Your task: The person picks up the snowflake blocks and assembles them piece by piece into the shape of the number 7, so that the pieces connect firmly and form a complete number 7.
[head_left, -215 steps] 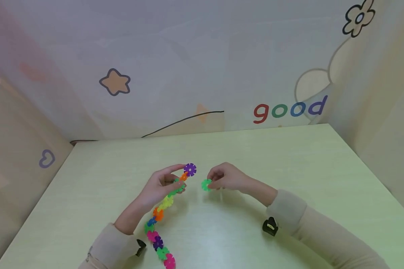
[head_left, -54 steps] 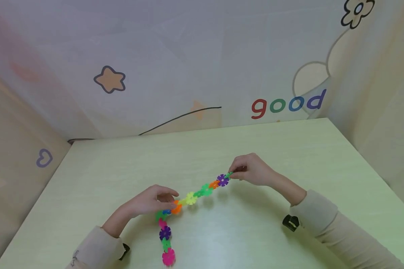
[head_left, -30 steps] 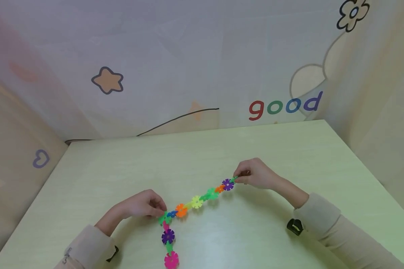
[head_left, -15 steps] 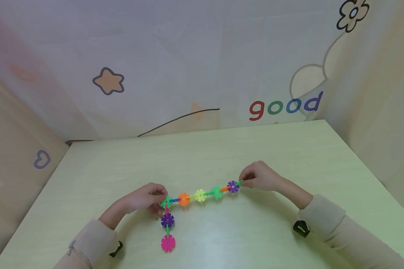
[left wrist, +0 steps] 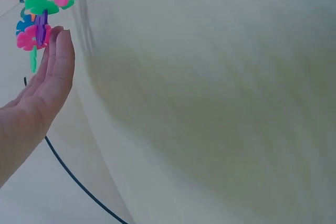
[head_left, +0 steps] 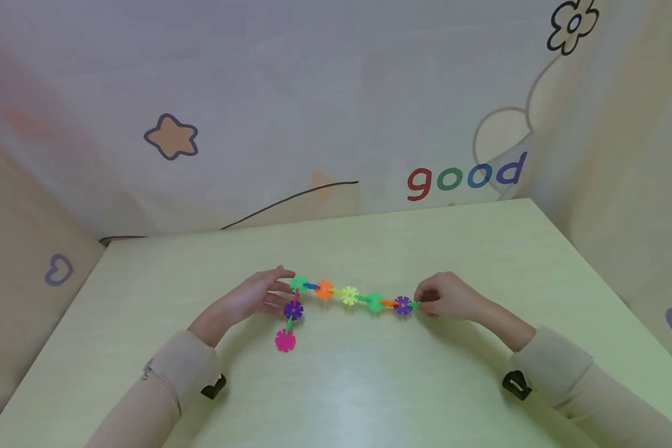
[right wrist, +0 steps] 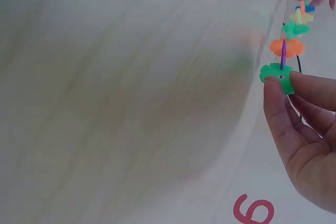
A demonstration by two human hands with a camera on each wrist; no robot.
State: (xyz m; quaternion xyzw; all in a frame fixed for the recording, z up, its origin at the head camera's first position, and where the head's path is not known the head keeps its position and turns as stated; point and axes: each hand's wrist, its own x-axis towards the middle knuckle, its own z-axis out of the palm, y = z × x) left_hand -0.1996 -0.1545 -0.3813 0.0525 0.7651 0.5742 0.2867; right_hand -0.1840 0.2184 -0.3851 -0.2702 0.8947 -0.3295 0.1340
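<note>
A chain of colourful plastic snowflake discs (head_left: 350,295) stretches between the two hands above the table. My right hand (head_left: 448,297) pinches the green disc (right wrist: 277,77) at the chain's right end between thumb and fingers. Beside that disc is a purple one (head_left: 402,305). At the left bend, my left hand (head_left: 257,295) has its fingers fairly straight, touching the chain near a green disc (head_left: 299,284). From there a short tail bends toward the front, with a purple disc (head_left: 294,310) and a pink end disc (head_left: 285,340). In the left wrist view, the left fingers (left wrist: 63,59) lie extended beside the discs.
The pale table (head_left: 358,386) lies beneath both hands. Printed cloth (head_left: 291,112) with a star and the word "good" stands behind it and along the sides. A black clip-like piece (head_left: 517,384) is at the right sleeve, and another (head_left: 214,387) at the left sleeve.
The right hand brought a green disc to the chain's purple end, then drew the chain out rightward. The left hand slid to the green disc at the bend, raised it away, and loosened its fingers.
</note>
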